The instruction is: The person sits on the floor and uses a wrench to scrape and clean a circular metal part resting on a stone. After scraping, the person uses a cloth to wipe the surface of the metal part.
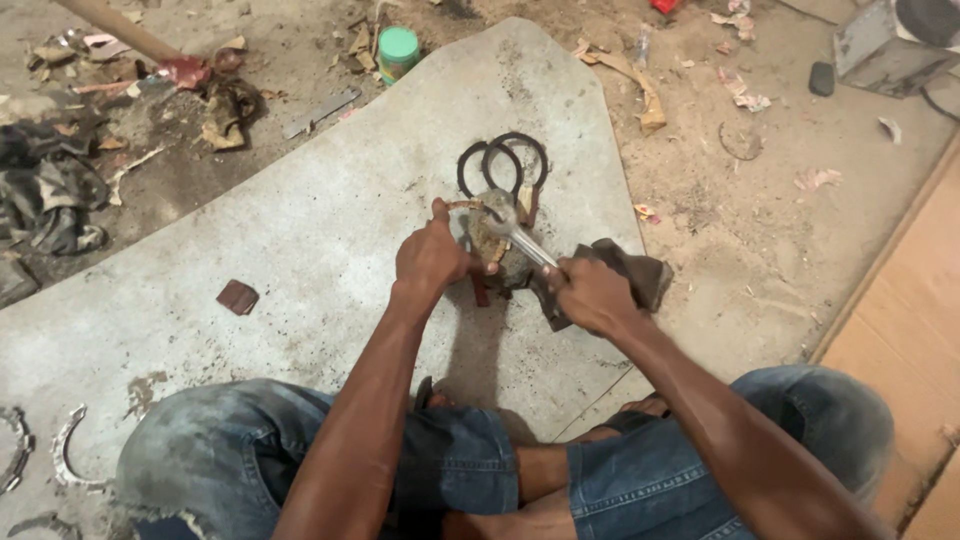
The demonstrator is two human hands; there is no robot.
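Note:
My left hand point(430, 258) grips a dirty round metal part point(497, 258) that sits on a grey slab point(330, 220). My right hand point(590, 292) is closed around a shiny metal tool point(522, 238) whose head rests on top of the part. A dark rag point(635, 272) lies under and behind my right hand. Two black rubber rings point(510, 158) lie on the slab just beyond the part.
A small brown pad point(238, 297) lies on the slab to the left. A green-lidded jar point(398, 50), a wooden handle point(120, 28) and scraps litter the dirt floor beyond. Curved metal pieces point(62, 452) lie at lower left. My denim-clad knees point(470, 470) fill the bottom.

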